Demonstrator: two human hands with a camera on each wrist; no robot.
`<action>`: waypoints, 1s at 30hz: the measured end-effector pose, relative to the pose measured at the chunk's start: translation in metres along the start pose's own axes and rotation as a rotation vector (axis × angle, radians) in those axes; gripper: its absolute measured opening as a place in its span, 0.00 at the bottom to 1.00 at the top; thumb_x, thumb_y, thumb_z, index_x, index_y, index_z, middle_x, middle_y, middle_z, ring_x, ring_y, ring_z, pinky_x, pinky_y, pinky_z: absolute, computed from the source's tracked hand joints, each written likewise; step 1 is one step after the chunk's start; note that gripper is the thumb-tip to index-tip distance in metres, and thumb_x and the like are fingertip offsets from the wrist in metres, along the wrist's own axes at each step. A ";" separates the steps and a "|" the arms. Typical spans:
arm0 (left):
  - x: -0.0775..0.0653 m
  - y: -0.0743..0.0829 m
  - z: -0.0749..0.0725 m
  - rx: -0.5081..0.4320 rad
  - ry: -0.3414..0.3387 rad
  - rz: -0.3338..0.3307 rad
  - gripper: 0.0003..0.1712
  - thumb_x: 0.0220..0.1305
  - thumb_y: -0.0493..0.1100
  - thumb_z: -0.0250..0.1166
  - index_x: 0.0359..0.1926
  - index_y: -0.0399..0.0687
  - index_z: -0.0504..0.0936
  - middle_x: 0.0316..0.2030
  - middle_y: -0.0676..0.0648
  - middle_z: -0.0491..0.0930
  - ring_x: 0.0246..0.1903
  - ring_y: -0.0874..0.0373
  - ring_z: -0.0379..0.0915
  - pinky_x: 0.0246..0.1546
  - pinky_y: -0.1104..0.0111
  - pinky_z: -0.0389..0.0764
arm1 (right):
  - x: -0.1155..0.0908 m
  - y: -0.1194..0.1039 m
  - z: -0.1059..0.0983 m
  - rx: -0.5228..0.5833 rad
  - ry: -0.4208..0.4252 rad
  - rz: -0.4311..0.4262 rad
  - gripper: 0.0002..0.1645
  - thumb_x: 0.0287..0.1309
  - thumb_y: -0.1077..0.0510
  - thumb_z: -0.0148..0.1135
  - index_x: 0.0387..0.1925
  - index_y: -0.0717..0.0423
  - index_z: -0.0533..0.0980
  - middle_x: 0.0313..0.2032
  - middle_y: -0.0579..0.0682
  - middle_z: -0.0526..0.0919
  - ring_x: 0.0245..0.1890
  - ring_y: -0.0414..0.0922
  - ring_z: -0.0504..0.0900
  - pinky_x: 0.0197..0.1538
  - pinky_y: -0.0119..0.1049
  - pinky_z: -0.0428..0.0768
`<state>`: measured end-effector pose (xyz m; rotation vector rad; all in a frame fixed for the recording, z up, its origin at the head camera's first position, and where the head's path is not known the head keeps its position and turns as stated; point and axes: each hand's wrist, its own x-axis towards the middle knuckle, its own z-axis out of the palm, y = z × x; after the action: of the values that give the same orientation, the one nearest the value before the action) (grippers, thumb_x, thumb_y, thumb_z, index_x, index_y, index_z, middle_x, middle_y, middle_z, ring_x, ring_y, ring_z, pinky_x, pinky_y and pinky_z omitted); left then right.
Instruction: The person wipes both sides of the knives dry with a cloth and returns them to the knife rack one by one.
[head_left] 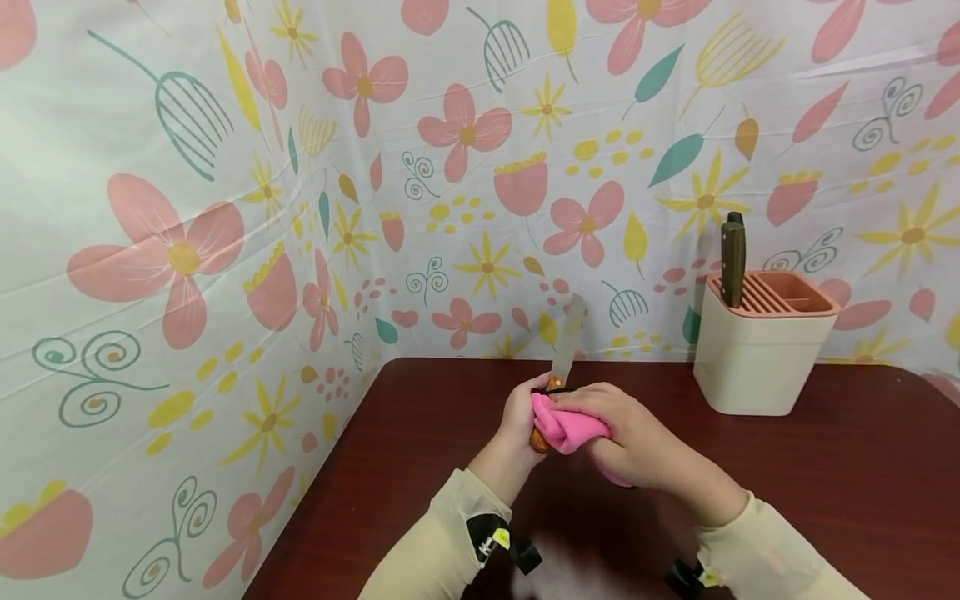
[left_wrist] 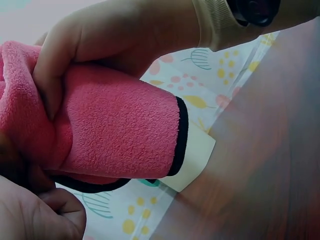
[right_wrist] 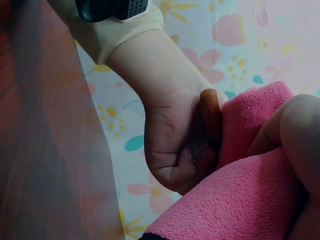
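Note:
A knife (head_left: 568, 337) points blade up and away over the far half of the table. Its brown wooden handle (right_wrist: 210, 116) lies in my left hand (head_left: 517, 419), whose fingers curl round it. Against the handle, my right hand (head_left: 636, 429) grips a folded pink cloth (head_left: 567, 427) with black edging. In the left wrist view the cloth (left_wrist: 125, 120) hangs in a thick fold from the right hand's fingers. Part of the handle is hidden behind the cloth and fingers.
A cream knife block (head_left: 750, 362) with an orange slotted top stands at the back right, dark-handled knives (head_left: 733, 260) upright in it. The dark red-brown table (head_left: 847, 500) meets a flower-patterned sheet (head_left: 465, 225) at the back and left.

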<state>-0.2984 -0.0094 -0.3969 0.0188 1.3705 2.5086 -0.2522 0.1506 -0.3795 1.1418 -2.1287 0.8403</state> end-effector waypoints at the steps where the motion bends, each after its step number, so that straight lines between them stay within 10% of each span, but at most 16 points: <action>1: 0.000 0.000 0.000 -0.008 0.008 -0.008 0.10 0.71 0.47 0.47 0.42 0.51 0.74 0.34 0.55 0.74 0.34 0.67 0.72 0.40 0.77 0.76 | 0.000 0.000 0.000 0.009 -0.007 -0.001 0.34 0.45 0.74 0.61 0.55 0.50 0.84 0.52 0.44 0.88 0.51 0.45 0.82 0.57 0.31 0.77; 30: 0.000 0.006 -0.002 -0.007 0.143 -0.012 0.13 0.76 0.47 0.46 0.37 0.50 0.74 0.21 0.52 0.74 0.23 0.62 0.69 0.28 0.73 0.75 | -0.003 -0.001 -0.003 0.294 -0.141 -0.031 0.37 0.48 0.78 0.56 0.54 0.42 0.85 0.49 0.40 0.88 0.50 0.37 0.84 0.52 0.31 0.82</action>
<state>-0.2996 -0.0142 -0.3928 -0.1723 1.4109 2.5473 -0.2491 0.1536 -0.3791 1.4154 -2.1423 1.1155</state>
